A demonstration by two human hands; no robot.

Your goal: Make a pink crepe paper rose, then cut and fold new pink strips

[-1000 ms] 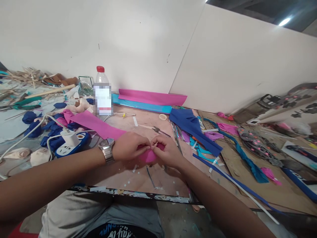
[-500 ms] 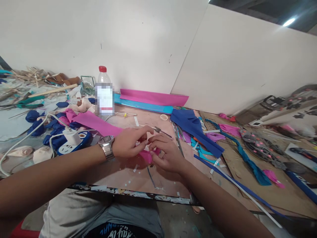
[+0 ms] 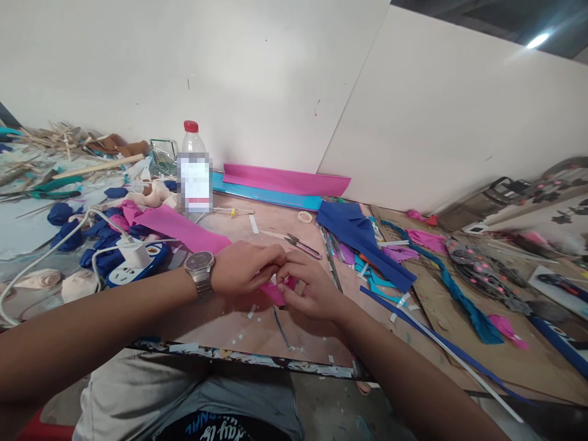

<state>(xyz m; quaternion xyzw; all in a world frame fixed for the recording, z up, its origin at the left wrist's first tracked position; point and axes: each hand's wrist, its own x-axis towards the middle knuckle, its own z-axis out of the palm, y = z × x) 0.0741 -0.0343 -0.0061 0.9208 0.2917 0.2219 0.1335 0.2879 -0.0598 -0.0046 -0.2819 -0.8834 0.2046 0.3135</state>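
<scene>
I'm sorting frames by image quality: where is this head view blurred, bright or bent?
Head view: the hands, left hand and right hand, on the pink strip are fairly sharp; the clutter at the right edge is smeared; a ceiling lamp glares top right; the table edge bows from wide-angle distortion; the bottle label is pixelated.

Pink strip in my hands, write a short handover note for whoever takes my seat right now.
Left hand, watch on its wrist, and right hand meet at the table's near edge, both pinching the near end of the pink strip, which is bunched between the fingertips.
The rest of the strip trails back left toward the plastic bottle.
Small scissors lie just behind the hands; a power strip sits to the left.
Done: the end is gathered in the fingers.
Left: most of the strip lies flat, unworked.
</scene>
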